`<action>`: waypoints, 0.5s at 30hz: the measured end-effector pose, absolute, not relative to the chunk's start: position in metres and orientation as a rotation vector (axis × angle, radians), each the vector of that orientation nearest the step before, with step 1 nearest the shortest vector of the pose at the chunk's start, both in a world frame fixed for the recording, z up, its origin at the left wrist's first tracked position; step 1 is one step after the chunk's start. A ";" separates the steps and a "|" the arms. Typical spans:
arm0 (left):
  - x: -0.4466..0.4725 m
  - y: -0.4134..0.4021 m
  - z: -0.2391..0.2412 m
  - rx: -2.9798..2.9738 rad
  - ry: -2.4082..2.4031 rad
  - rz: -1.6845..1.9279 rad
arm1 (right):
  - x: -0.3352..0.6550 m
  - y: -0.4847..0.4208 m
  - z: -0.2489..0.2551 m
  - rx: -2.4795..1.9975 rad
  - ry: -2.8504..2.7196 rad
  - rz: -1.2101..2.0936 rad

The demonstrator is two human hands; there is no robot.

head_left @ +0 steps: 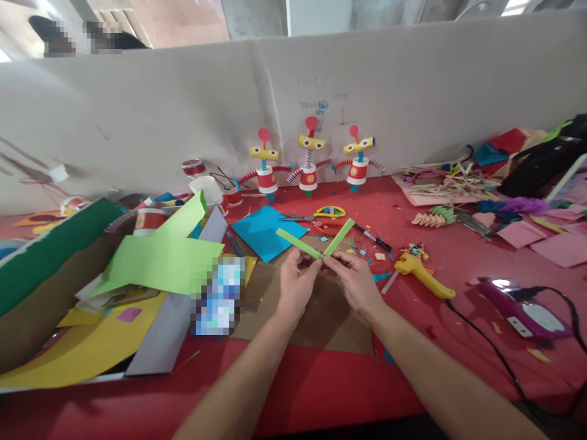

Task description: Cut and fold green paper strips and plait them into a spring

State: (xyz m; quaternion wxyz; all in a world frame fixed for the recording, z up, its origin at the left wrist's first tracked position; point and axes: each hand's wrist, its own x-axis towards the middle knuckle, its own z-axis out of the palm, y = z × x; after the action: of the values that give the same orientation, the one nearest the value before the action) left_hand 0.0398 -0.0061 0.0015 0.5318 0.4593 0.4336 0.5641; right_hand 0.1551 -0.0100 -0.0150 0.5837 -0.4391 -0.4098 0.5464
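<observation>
Two light green paper strips meet at one end between my hands and spread apart in a V. My left hand pinches them at the joint from the left. The thumb and fingers of my right hand grip the same joint from the right. Whether the strips are glued or one folded piece is hidden by my fingertips. Both hands are above a brown cardboard sheet. Just beyond lie a blue paper square, scissors with yellow handles and a black-handled cutter.
Three paper-cup robot figures stand at the back by a white board. A yellow glue gun with a cord and a purple power strip lie right. At left, a box is heaped with coloured paper beside a pixelated phone-like object.
</observation>
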 end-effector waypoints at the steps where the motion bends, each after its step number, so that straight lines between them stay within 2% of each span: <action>1: 0.040 -0.006 0.002 1.062 1.022 1.323 | 0.156 -0.009 -0.016 -1.036 -0.967 1.268; 15: 0.041 -0.005 0.001 0.805 0.934 1.272 | 0.154 -0.010 -0.012 -1.010 -1.024 1.294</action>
State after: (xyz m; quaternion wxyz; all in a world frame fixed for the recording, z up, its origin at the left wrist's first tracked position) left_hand 0.0407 -0.0047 0.0015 0.6326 0.3520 0.4082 0.5561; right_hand 0.1545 -0.0099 -0.0124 0.5676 -0.4297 -0.4357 0.5507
